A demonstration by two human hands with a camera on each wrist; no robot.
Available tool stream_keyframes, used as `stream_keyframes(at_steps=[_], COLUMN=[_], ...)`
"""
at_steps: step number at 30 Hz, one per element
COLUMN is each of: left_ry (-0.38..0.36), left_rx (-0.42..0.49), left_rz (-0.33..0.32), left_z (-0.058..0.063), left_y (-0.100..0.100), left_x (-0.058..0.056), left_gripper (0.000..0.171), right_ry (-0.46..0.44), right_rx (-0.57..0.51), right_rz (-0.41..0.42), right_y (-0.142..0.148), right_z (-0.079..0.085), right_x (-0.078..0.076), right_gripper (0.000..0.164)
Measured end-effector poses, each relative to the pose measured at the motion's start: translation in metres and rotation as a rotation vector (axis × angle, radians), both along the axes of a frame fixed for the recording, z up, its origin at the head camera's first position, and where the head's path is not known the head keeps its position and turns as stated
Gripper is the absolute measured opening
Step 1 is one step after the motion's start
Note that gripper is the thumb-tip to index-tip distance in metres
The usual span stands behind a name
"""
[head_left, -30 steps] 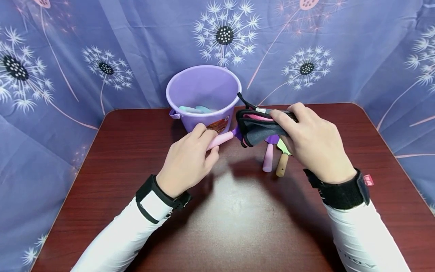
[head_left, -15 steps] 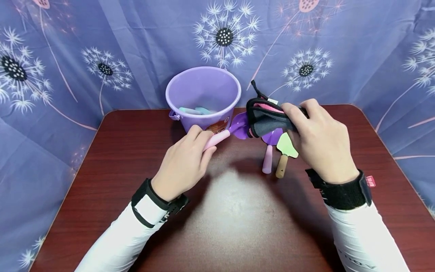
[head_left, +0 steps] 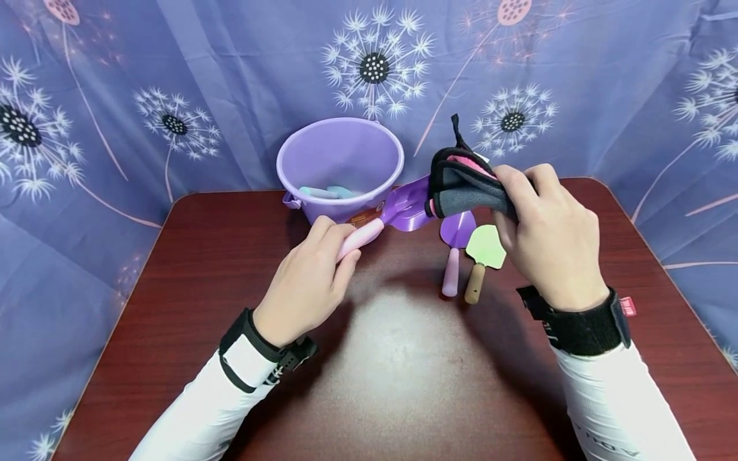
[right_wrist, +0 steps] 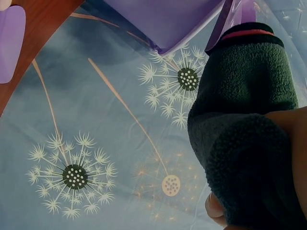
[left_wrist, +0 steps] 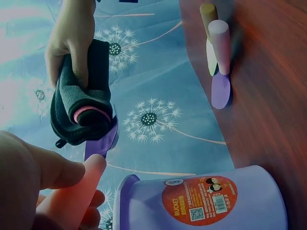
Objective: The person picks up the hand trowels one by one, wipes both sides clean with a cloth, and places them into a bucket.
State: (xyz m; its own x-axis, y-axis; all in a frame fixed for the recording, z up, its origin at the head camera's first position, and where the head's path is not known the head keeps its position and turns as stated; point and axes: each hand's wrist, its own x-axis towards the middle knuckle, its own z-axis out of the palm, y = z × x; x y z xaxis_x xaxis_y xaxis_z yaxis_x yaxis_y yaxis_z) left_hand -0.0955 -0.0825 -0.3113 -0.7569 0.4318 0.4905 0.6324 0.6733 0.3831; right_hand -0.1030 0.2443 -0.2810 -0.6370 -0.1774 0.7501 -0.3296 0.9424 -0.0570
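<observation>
Wiping the purple scoop (head_left: 408,206) with the folded grey cloth (head_left: 466,187) looks like the step in hand, and a steady handle matters most. The left hand (head_left: 302,282) has its fingers wrapped round the scoop's pink handle (head_left: 362,237); the right hand (head_left: 550,234) pinches the cloth between thumb and fingers, its front edge covering the far end of the blade. The scoop is held up over the bench (head_left: 398,371), just in front of the purple bucket (head_left: 340,153), which has light-blue things (head_left: 325,192) inside. How firmly the cloth presses cannot be told. I would brace the handle firmly, draw the cloth from the neck out to the tip, and turn the scoop so that both faces and the raised sides get covered. A light touch should do, since pushing hard could twist the blade. Strokes are best aimed away from the bucket and above the other purple shovel (head_left: 458,229) and green spatula (head_left: 486,246).
</observation>
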Motion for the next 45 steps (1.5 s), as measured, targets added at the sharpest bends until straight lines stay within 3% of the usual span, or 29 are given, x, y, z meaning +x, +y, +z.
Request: stream_keyframes(at_steps=[6, 13, 22, 29, 38, 45], left_ry=[-0.038, -0.074, -0.067, -0.040, -0.017, -0.012], left_rx=[0.047, 0.087, 0.081, 0.067, 0.052, 0.039], left_rz=[0.003, -0.006, -0.015, -0.029, -0.022, 0.006], left_z=[-0.003, -0.005, -0.006, -0.007, -0.004, 0.001], left_y=[0.001, 0.005, 0.007, 0.007, 0.005, 0.001], left_x=[0.001, 0.004, 0.004, 0.004, 0.003, 0.001], left_gripper=[0.023, 0.023, 0.024, 0.025, 0.021, 0.022], right_ry=[-0.002, -0.023, -0.005, -0.026, -0.017, 0.030], right_rx=[-0.077, -0.080, 0.004, 0.036, 0.082, 0.143], right_rz=[-0.020, -0.007, 0.070, 0.130, 0.212, 0.292], right_y=[-0.004, -0.012, -0.024, -0.029, -0.032, -0.034], right_z=[-0.002, -0.003, -0.007, -0.010, -0.010, -0.008], right_x=[0.001, 0.003, 0.006, 0.008, 0.008, 0.005], right_gripper=[0.043, 0.037, 0.034, 0.045, 0.046, 0.033])
